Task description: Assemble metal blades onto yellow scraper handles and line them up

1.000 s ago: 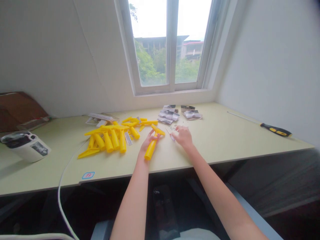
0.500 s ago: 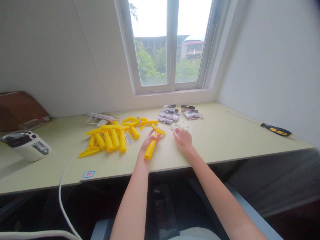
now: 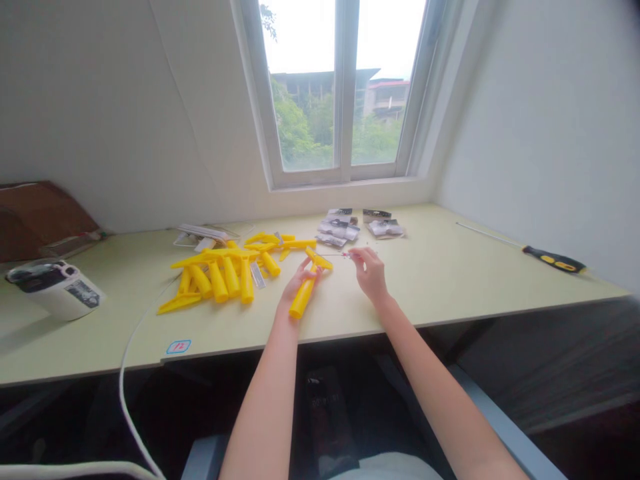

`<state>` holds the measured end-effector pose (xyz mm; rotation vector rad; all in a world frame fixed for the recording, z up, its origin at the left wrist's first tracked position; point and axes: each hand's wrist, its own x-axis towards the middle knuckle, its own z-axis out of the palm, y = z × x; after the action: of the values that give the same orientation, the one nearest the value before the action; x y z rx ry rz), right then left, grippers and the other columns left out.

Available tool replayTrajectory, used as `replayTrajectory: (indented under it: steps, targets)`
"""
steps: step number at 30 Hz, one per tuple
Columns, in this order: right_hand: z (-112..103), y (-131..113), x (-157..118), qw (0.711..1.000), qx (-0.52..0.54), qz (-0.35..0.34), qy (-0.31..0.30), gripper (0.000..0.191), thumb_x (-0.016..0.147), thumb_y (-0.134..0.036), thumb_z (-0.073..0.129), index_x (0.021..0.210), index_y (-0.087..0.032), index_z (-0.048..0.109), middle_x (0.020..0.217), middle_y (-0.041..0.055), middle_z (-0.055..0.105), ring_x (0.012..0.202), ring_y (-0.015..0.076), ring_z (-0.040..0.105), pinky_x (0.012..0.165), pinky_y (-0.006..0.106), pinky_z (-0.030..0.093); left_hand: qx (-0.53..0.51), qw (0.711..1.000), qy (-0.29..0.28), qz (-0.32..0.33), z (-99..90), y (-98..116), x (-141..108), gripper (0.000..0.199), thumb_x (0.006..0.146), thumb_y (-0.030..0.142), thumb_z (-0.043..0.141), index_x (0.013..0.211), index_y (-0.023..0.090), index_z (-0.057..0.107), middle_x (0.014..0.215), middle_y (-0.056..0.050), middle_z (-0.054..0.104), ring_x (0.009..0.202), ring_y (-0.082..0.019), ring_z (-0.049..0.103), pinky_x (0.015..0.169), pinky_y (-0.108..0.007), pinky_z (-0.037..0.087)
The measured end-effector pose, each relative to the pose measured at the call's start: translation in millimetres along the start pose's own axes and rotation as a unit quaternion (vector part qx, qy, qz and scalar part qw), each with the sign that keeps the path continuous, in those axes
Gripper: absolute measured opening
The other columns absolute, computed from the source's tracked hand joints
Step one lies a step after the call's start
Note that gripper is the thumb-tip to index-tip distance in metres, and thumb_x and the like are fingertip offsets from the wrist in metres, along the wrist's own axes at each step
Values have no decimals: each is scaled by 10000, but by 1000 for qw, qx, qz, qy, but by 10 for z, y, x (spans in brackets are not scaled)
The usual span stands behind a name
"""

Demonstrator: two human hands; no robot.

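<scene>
My left hand (image 3: 296, 283) is closed around a yellow plastic scraper (image 3: 303, 297), T-shaped, its round handle toward me and its wide head pointing away. To the right of the head, my right hand (image 3: 371, 272) is raised slightly above the table with thumb and fingertips pinched. A thin dark line, like a slim rod (image 3: 331, 255), runs between the scraper head and those fingertips; what exactly the fingers hold is too small to make out. Bits of small metal hardware lie behind the right hand, mostly hidden. More yellow scrapers (image 3: 219, 283) are piled to the left.
Small plastic packets (image 3: 339, 230) lie by the window wall, with more packets (image 3: 385, 227) beside them. A long screwdriver (image 3: 553, 259) rests at the right. At the left are a white mug (image 3: 56, 291), a white cable (image 3: 126, 373) and a brown box (image 3: 45, 217).
My right hand has lifted a little from the small metal pieces and turned, its fingertips pinched higher. The left hand keeps the scraper in nearly the same place.
</scene>
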<state>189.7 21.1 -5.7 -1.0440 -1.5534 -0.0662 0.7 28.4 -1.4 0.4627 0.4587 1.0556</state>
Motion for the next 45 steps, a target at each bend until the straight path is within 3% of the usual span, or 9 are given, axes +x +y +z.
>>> replayTrajectory:
  steps: [14, 25, 37, 45]
  targets:
    - [5, 1, 19, 1000, -5, -8, -1, 175, 857, -202, 424, 874, -197, 599, 821, 53, 591, 755, 170, 551, 683, 312, 454, 17, 1000, 1, -6, -12, -5, 5, 756, 674, -90, 435, 1332, 256, 300, 1127, -106, 502, 776, -75, 612, 685, -165, 516]
    - [1, 5, 7, 1000, -4, -8, -2, 176, 856, -192, 424, 886, -199, 597, 826, 54, 590, 768, 171, 550, 672, 307, 456, 14, 1000, 6, -7, -2, -3, -4, 729, 673, -95, 441, 1307, 255, 357, 1136, -105, 511, 776, -75, 618, 694, -164, 513]
    - [4, 6, 4, 1000, -7, 1, -17, 169, 855, -211, 433, 881, -192, 600, 831, 60, 601, 740, 168, 549, 610, 285, 446, 10, 1000, -8, -6, -14, -2, 6, 763, 682, -97, 425, 1343, 255, 281, 1115, -109, 500, 769, -74, 611, 681, -160, 515]
    - [-15, -21, 4, 1000, -2, 20, -4, 181, 838, -265, 468, 953, -195, 589, 807, 47, 611, 648, 147, 543, 599, 286, 456, 43, 999, -1, 1, -29, -15, 26, 732, 658, -86, 470, 1291, 269, 372, 1078, -81, 532, 792, -81, 615, 686, -153, 511]
